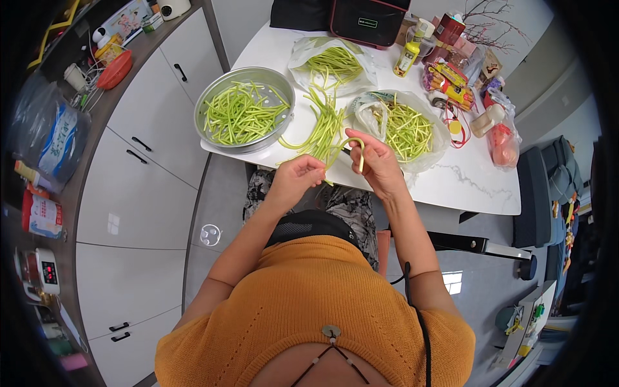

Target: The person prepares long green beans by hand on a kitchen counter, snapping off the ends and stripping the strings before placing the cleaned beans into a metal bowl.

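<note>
My left hand [297,183] pinches the lower end of a long green stem, which looks like a garlic scape [336,151]. Its other end bends over in my right hand [379,166], whose thumb and fingers are closed on it. Just beyond my hands, a loose bunch of whole scapes [320,129] lies on the white table. Short cut pieces [238,115] fill a round metal steamer pan [288,90] at the left. To the right, an opened plastic bag [442,143] holds more short pieces [407,129]. Farther back, another bag [302,53] contains long scapes [335,63].
The white table [490,184] also carries a black and red box-shaped appliance [367,22], a yellow bottle [407,57], snack packs [449,84] and a bag of red fruit [503,145]. At left runs a white cabinet [142,200] with a cluttered top.
</note>
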The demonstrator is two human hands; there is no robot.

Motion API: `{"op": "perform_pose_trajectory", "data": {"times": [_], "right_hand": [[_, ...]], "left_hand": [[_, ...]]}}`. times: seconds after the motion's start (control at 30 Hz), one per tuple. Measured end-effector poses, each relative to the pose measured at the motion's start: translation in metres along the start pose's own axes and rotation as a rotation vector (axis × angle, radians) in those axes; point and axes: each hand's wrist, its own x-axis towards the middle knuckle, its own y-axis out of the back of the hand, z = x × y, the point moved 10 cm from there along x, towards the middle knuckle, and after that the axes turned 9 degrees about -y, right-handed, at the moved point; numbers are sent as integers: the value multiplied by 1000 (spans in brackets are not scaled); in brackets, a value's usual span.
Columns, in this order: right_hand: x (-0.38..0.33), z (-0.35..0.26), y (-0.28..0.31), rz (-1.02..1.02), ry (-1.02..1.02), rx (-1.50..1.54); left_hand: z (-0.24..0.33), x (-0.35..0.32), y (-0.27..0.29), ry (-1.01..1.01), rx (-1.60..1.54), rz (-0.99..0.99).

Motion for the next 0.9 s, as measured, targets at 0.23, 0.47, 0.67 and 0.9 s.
{"op": "perform_pose_trajectory", "data": {"times": [0.23, 0.47, 0.67, 0.9], "right_hand": [[1, 3, 18, 107, 14, -46], [0, 2, 23, 126, -5, -128], [-5, -23, 16, 267, 139, -560], [-12, -32, -13, 321, 283, -1200]], "left_hand": [[1, -3, -9, -4, -17, -28], [0, -3, -12, 6, -2, -48], [1, -4, -21, 26, 0, -67], [-15, -8, -26, 90, 11, -102]]}}
